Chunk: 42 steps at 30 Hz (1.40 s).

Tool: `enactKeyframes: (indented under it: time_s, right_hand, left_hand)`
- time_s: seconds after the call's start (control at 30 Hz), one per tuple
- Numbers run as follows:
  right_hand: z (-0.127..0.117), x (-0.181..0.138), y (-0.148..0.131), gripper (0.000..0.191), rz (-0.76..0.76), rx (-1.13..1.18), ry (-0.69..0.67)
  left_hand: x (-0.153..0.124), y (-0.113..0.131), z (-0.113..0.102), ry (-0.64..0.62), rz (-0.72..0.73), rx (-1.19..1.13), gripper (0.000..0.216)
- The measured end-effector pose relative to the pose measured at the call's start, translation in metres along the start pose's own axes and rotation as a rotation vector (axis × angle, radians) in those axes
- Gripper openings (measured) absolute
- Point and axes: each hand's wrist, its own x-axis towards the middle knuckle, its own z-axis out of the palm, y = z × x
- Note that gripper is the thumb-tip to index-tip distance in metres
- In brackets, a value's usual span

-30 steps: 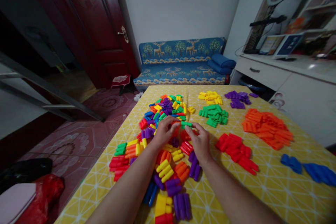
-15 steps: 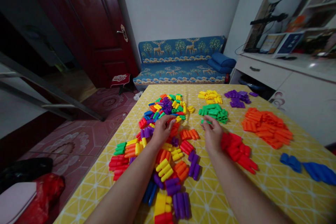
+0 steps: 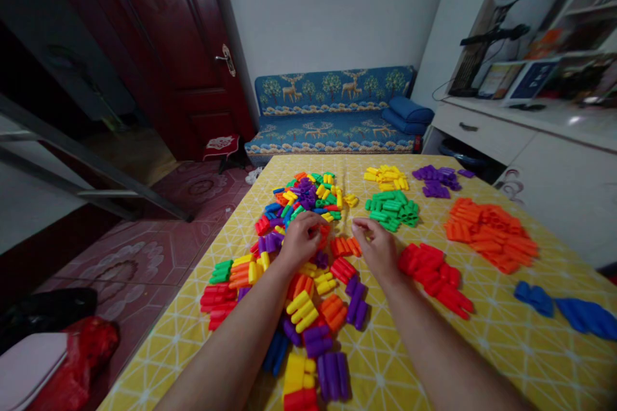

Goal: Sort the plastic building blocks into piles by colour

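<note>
My left hand [image 3: 299, 241] rests on the mixed pile of coloured plastic blocks [image 3: 308, 199], fingers curled round a red block [image 3: 324, 230]. My right hand [image 3: 378, 248] hovers just right of it over the yellow tablecloth [image 3: 482, 347], fingers curled in a loose pinch. I cannot see what, if anything, is in them. An orange block [image 3: 346, 246] lies between the two hands. The green pile [image 3: 393, 210] is just beyond my right hand and the red pile [image 3: 434, 276] to its right.
Sorted piles lie on the table: yellow [image 3: 386, 177], purple [image 3: 435, 181], orange [image 3: 489, 231] and blue [image 3: 569, 311]. More mixed blocks [image 3: 308, 327] lie near the front edge. A blue sofa [image 3: 332, 115], a dark door [image 3: 193, 58] and a white cabinet [image 3: 535, 141] stand around.
My right hand went right to the green pile with a green block, then came back left towards the mixed pile. My left hand stayed on the mixed pile.
</note>
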Motion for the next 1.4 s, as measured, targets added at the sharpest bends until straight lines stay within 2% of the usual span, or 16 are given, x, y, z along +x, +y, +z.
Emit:
enactKeyframes:
  time_s: [0.1, 0.2, 0.3, 0.43, 0.53, 0.6, 0.77, 1.0, 1.4]
  right_hand:
    - [-0.001, -0.005, -0.014, 0.028, -0.102, -0.177, -0.153]
    - [0.000, -0.009, -0.027, 0.034, -0.172, -0.374, -0.304]
    - [0.003, -0.013, -0.034, 0.031, -0.170, -0.444, -0.371]
    - [0.010, -0.015, -0.030, 0.027, -0.132, -0.301, -0.295]
    - [0.013, -0.015, -0.026, 0.020, -0.051, -0.056, -0.166]
    - [0.015, -0.015, -0.024, 0.026, 0.045, 0.121, -0.114]
    - [0.016, -0.016, -0.024, 0.041, 0.224, 0.397, -0.190]
    - [0.016, -0.017, -0.028, 0.035, 0.290, 0.449, -0.254]
    - [0.018, -0.016, -0.025, 0.035, 0.223, 0.400, -0.318]
  left_hand:
    - [0.000, -0.001, 0.000, 0.003, 0.029, -0.008, 0.044]
    - [0.000, -0.002, 0.000, 0.012, 0.040, -0.010, 0.045]
    - [0.000, 0.000, 0.001, 0.009, 0.036, -0.001, 0.042]
    - [-0.001, 0.004, 0.000, -0.005, 0.026, -0.002, 0.036]
    - [-0.001, 0.010, -0.002, -0.053, 0.042, -0.016, 0.025]
    - [0.000, 0.012, -0.003, -0.103, 0.065, -0.035, 0.020]
    - [-0.001, 0.013, -0.004, -0.159, 0.102, -0.104, 0.027]
    - [0.001, 0.012, -0.005, -0.201, 0.079, -0.101, 0.029]
    - [0.001, 0.012, -0.003, -0.205, 0.029, -0.070, 0.030]
